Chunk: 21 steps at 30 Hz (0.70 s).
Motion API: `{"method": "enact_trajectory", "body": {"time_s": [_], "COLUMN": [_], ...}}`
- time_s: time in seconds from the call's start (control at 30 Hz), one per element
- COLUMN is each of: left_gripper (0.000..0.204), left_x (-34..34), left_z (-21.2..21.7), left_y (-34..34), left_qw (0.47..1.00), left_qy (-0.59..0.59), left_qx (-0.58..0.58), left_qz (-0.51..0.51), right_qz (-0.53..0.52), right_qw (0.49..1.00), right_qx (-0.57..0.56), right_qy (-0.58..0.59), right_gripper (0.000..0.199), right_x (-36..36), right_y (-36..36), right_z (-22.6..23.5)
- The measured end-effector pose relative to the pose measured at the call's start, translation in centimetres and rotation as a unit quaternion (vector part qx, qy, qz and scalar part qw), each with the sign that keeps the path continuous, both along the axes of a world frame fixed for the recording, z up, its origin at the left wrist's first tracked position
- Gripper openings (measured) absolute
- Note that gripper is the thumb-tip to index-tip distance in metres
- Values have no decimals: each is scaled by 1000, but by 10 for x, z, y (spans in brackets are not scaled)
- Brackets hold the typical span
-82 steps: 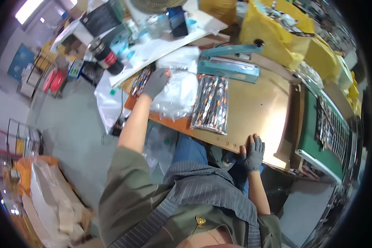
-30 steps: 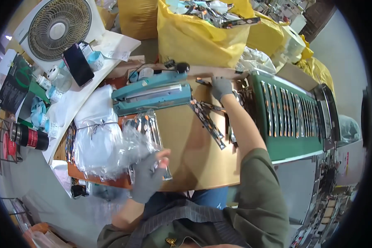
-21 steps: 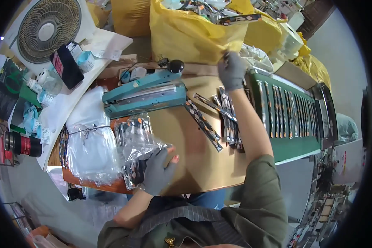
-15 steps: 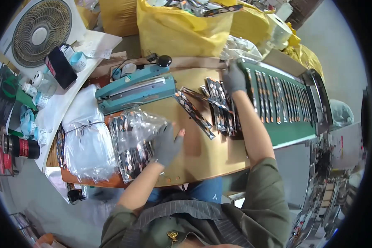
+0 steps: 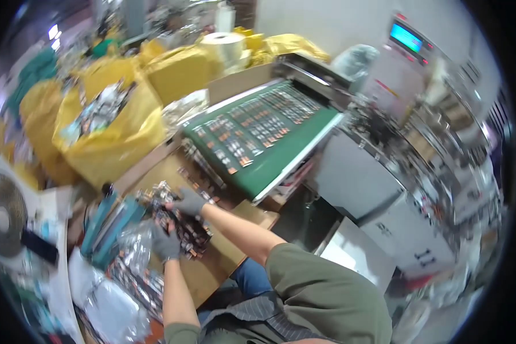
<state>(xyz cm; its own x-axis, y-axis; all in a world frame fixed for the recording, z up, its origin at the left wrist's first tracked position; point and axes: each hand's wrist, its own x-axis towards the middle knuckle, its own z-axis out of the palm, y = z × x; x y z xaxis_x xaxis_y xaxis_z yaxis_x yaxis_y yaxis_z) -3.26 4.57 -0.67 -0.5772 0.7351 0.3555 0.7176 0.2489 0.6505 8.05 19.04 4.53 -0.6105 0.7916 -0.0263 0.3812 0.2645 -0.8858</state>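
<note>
though motion blur smears the fine detail, both gloved hands meet over a bundle of small packets [image 5: 180,226] on the brown table [image 5: 223,261]. the left hand [image 5: 166,243] has its grip closed on the bundle's near end, the right hand [image 5: 188,200] closed on its far end. beside them lie a teal sealer [image 5: 112,226] and clear bags [image 5: 117,292]; beyond, a green conveyor [image 5: 258,135] and yellow sacks [image 5: 106,137].

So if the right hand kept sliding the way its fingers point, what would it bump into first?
The right hand points left over the bundle of small packets it touches. Going on, it would probably meet the teal sealing machine first, though the blur makes depth unsure.
</note>
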Motion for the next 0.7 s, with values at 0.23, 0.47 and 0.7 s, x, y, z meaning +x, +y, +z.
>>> {"method": "enact_trajectory", "body": {"time_s": [0.23,0.47,0.7], "left_gripper": [63,62,60], "left_x": [9,8,14], "left_z": [2,7,15], "left_y": [9,8,12], "left_qw": [998,996,998], "left_qy": [53,61,33], "left_qx": [-36,-62,-52], "left_qz": [-29,-7,-15], "right_qz": [-30,36,73], "right_qw": [967,926,984], "right_qx": [250,341,162], "right_qy": [-32,-159,23], "right_gripper": [74,76,68], "right_x": [145,179,183], "right_y": [-113,-173,-116], "right_z": [15,-23,46]}}
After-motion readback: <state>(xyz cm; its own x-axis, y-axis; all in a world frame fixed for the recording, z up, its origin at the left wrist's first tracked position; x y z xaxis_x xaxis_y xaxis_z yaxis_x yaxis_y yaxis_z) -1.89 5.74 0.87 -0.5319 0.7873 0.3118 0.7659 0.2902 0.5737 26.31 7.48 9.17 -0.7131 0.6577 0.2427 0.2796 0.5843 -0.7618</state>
